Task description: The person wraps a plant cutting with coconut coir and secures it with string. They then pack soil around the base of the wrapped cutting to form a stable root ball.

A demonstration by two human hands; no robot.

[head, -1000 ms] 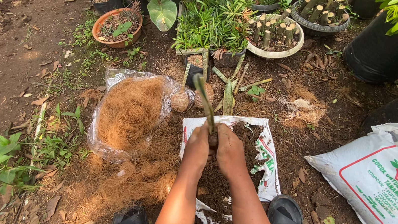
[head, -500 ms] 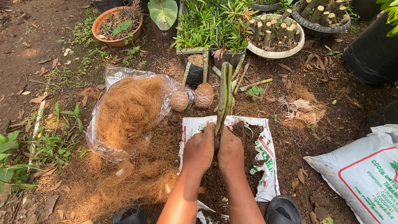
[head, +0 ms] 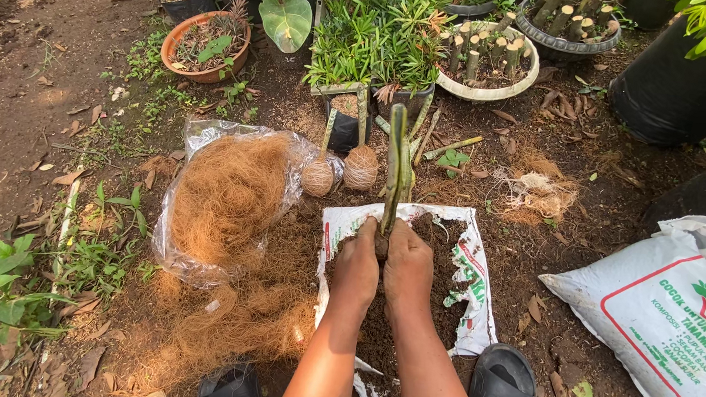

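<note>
Both my hands are wrapped around the base of a green stem [head: 394, 163], my left hand [head: 357, 268] and right hand [head: 408, 266] pressed side by side, fingers closed on it. The stem stands upright over dark soil on an opened white bag [head: 476, 281]. A heap of brown coconut fibre [head: 230, 197] lies just left.

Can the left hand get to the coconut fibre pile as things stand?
Probably yes. The coconut fibre pile lies open on the ground just left of the left hand, nothing between them; but that hand shares its grip on the green stem cutting.
</note>
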